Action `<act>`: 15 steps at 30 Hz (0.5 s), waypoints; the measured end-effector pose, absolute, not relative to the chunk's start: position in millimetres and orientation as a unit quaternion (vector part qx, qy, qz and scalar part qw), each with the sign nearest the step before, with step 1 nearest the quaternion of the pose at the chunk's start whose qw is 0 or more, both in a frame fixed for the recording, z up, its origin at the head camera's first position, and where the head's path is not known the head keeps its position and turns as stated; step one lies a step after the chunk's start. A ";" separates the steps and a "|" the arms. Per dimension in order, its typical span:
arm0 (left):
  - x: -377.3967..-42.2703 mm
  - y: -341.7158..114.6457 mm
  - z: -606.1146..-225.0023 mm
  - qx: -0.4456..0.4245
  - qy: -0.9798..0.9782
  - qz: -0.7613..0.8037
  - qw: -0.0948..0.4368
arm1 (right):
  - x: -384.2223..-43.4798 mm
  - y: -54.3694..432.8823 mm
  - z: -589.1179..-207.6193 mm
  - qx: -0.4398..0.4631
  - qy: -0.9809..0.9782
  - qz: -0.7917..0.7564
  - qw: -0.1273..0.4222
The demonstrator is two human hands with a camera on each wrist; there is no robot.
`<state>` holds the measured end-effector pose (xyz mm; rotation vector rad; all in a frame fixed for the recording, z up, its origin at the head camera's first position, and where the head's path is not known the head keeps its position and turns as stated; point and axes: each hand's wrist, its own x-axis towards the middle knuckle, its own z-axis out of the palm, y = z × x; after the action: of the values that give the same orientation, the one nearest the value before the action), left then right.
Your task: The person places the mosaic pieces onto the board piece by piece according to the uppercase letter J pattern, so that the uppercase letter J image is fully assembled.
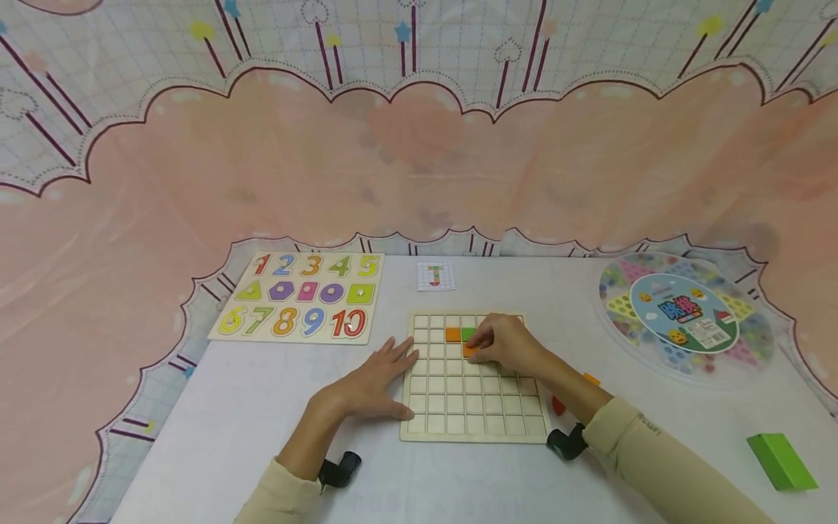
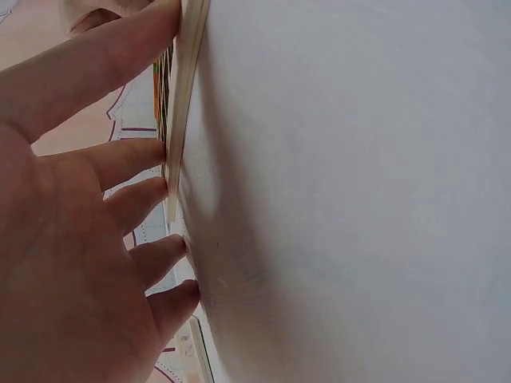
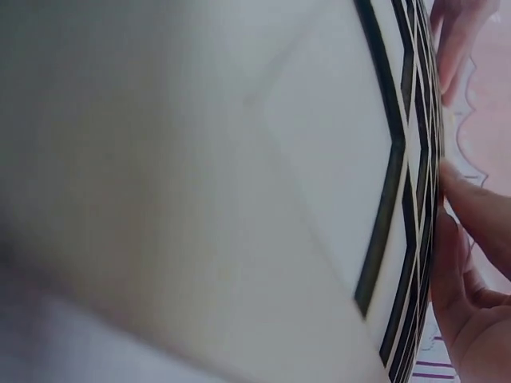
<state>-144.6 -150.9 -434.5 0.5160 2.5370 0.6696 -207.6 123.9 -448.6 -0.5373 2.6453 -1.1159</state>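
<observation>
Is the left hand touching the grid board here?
Touching: the left wrist view shows the left hand with its thumb tip against the edge of the grid board.

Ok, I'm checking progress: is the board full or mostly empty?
Mostly empty: bare cells cover most of the board, with only a few tiles showing.

Grid board [image 1: 455, 423] looks like bare matt wood, and the number board [image 1: 297, 276] seems wooden too. Orange tile [image 1: 453, 335] is smooth, can't tell what it's made of. Round tub [image 1: 615, 342] is clear, glossy plastic. Green block [image 1: 782, 462] looks smooth, pretty matt. Sleeve [image 1: 674, 458] is matt cloth; backdrop [image 1: 294, 167] is wrinkly fabric.
</observation>
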 end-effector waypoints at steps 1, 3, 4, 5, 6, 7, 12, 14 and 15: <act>-143.6 -150.7 -433.9 0.188 0.923 0.242 0.232 | -207.3 123.9 -448.1 -0.182 0.901 -0.378 0.112; -141.6 -150.5 -432.6 0.188 0.923 0.241 0.233 | -206.9 124.1 -447.0 -0.180 0.902 -0.374 0.119; -140.9 -150.4 -431.9 0.190 0.923 0.239 0.233 | -206.9 124.3 -446.3 -0.180 0.902 -0.373 0.123; -140.2 -150.5 -431.7 0.192 0.923 0.238 0.233 | -207.0 124.5 -445.6 -0.178 0.902 -0.373 0.128; -139.6 -150.6 -431.5 0.194 0.923 0.237 0.233 | -207.3 124.9 -444.8 -0.177 0.902 -0.371 0.131; -139.3 -150.7 -431.5 0.196 0.923 0.236 0.232 | -207.5 125.4 -443.9 -0.178 0.902 -0.370 0.135; -139.5 -151.7 -433.3 0.203 0.921 0.238 0.234 | -208.2 129.9 -440.3 -0.180 0.898 -0.372 0.151; -139.5 -152.7 -434.1 0.201 0.920 0.242 0.236 | -207.9 132.1 -438.4 -0.174 0.896 -0.380 0.151; -139.5 -153.1 -434.2 0.200 0.919 0.243 0.235 | -207.7 133.7 -436.7 -0.170 0.894 -0.386 0.147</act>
<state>-139.5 -153.1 -434.2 0.5496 2.5226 0.6669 -207.7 133.7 -436.7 -0.4901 2.5738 -1.1113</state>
